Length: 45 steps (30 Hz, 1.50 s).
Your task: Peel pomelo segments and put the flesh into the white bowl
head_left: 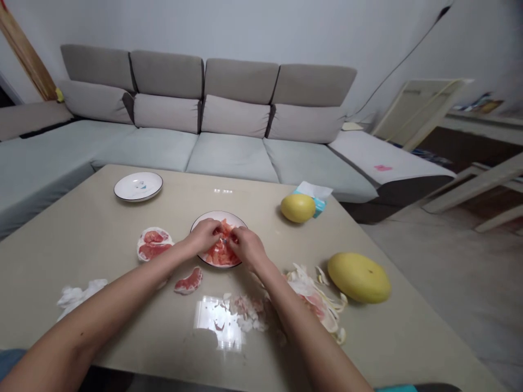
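Both my hands meet over a white plate (237, 218) of pink pomelo flesh (217, 255) near the middle of the beige table (102, 228). My left hand (205, 235) and my right hand (246, 246) are closed in a pinch on one pink pomelo piece between them. A peeled pomelo segment (188, 281) lies just in front of the plate. Two more segments (153, 243) rest to the left of it.
An empty white plate (138, 186) sits at the far left. A small whole pomelo (298, 207) and a tissue pack (315, 194) are at the far right; a pomelo half (359, 277) lies nearer. Peel scraps (314, 299) and white tissue (77, 295) litter the front. A grey sofa (229, 125) stands behind.
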Each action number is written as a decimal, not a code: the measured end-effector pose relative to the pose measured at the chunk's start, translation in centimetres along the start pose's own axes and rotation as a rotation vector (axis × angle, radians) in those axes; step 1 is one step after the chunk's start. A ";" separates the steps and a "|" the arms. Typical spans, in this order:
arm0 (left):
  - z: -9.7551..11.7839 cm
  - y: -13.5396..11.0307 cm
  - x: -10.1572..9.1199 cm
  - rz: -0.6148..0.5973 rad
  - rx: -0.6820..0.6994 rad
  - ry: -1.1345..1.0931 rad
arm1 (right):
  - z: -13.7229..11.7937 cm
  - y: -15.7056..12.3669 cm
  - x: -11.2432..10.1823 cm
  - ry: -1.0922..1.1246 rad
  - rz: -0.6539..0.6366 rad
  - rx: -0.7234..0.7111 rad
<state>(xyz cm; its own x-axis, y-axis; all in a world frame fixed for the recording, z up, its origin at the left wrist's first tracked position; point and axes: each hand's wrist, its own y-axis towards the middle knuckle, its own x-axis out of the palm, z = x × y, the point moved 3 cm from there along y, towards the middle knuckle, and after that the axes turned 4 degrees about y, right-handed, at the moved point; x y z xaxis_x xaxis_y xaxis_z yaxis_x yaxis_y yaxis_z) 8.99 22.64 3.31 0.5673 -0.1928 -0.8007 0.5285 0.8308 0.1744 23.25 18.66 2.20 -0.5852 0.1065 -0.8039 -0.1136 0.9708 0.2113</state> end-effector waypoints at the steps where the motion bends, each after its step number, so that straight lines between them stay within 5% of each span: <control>1: -0.3 0.5 0.3 -0.020 0.010 0.023 | 0.2 0.4 0.1 -0.016 -0.020 -0.009; 8: -1.2 0.6 -0.8 -0.078 0.001 0.115 | 1.5 0.8 0.2 -0.009 -0.039 -0.012; 15: 0.0 -4.2 -4.4 -0.116 -0.032 0.180 | 1.5 -0.9 -0.9 0.088 0.054 0.010; 20: -0.1 -9.7 -3.2 -0.235 -0.025 0.248 | 0.0 -4.7 -2.0 0.155 0.047 0.007; 25: -0.4 -13.4 -0.9 -0.253 -0.061 0.330 | -2.8 -9.7 -2.0 0.217 -0.095 -0.016; 35: -1.1 -15.0 0.5 -0.154 -0.106 0.337 | -4.6 -14.3 2.5 0.507 -0.230 0.126; 45: 1.5 -16.7 -1.1 -0.136 0.067 -0.081 | -3.9 -14.6 4.6 0.746 -0.039 0.221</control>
<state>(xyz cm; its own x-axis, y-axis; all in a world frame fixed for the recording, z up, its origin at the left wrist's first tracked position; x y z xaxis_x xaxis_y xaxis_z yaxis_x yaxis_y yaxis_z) 0.49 8.18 2.19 0.5352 -0.3451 -0.7711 0.6435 0.7579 0.1074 19.11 4.09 -2.42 -0.9783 -0.0255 -0.2057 -0.0285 0.9995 0.0114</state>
